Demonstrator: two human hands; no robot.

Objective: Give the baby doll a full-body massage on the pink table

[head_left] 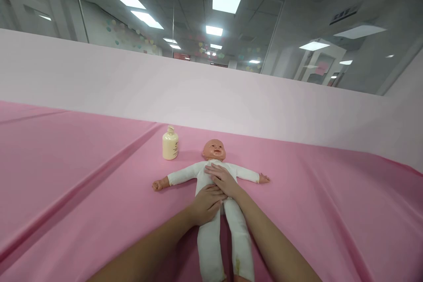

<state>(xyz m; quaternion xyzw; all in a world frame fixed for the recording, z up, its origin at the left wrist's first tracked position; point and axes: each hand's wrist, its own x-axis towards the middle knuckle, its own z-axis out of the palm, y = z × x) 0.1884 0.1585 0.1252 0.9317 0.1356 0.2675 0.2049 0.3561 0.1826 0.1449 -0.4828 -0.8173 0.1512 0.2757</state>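
Observation:
A baby doll (209, 242) with a white cloth body lies face up, its arms spread wide and its legs pointing toward me. My left hand (207, 205) rests flat across the doll's lower belly, fingers stretched to the right. Higher up, on the chest, lies my right hand (224, 179), its fingers extended toward the upper left. The two hands meet near the middle of the belly. Neither hand grips anything. Beyond the doll's left-hand arm in the picture stands a cream pump bottle (170, 144), upright and apart from both hands.
A pink sheet (99, 176) with several raised folds covers the surface under the doll. Behind it rises a low white wall (198, 92). Above the wall, a glass window (185, 22) shows ceiling lights and a door (320, 68).

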